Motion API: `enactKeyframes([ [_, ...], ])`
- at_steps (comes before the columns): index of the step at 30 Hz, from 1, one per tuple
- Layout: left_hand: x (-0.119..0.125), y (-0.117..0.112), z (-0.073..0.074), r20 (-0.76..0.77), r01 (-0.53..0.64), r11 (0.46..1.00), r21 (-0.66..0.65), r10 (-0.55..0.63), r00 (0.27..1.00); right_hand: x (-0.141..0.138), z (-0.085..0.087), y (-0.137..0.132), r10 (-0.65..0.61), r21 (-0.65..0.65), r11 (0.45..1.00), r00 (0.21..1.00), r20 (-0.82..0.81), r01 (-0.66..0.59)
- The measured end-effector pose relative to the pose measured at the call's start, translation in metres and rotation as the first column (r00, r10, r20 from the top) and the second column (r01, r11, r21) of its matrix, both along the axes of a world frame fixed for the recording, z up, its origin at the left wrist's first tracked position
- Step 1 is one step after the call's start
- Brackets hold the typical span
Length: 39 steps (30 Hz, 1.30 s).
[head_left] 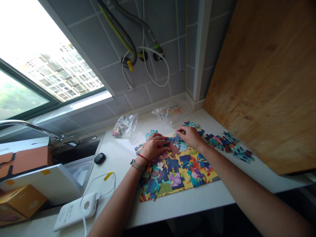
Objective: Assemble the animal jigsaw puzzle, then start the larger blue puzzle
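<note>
A colourful jigsaw puzzle lies partly assembled on the white counter. My left hand rests on its far left part, fingers curled and pressing down on the pieces. My right hand is at the puzzle's far edge, fingertips pinched on a puzzle piece among the joined ones. A red string and a watch band circle my left wrist. Several loose pieces lie in a heap to the right of the puzzle.
Two clear plastic bags lie by the tiled wall. A wooden board leans at the right. A white power bank with cable, a small black object, a sink with tap and cardboard boxes are at the left.
</note>
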<state>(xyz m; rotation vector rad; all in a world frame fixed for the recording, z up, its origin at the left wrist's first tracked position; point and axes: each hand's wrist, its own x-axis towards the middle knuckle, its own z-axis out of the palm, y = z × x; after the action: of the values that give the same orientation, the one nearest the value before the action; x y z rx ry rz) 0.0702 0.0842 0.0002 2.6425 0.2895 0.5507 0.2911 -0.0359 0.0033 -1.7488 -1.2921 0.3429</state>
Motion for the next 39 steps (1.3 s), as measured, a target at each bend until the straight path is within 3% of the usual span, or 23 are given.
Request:
enactKeyframes([
  [4,-0.0013,0.0016,-0.0042,-0.025,-0.010,1.000,-0.011,0.010,1.000,-0.0020,-0.0006,-0.0001,-0.014,-0.047,0.999,1.000,-0.014,0.014],
  [13,-0.0007,-0.0035,0.0022,-0.066,0.004,1.000,-0.016,-0.005,0.998,-0.0022,-0.0019,-0.0015,-0.031,-0.028,0.999,0.982,0.185,0.037],
  [22,-0.0014,-0.0040,0.0044,-0.123,0.041,0.998,0.038,-0.037,0.992,-0.0033,0.0025,-0.0060,0.142,-0.151,0.982,0.968,0.206,-0.112],
  [39,-0.0009,-0.0014,0.0016,-0.111,0.044,0.999,0.028,-0.040,0.993,-0.0042,0.0072,-0.0062,0.208,-0.260,0.955,0.951,0.230,-0.146],
])
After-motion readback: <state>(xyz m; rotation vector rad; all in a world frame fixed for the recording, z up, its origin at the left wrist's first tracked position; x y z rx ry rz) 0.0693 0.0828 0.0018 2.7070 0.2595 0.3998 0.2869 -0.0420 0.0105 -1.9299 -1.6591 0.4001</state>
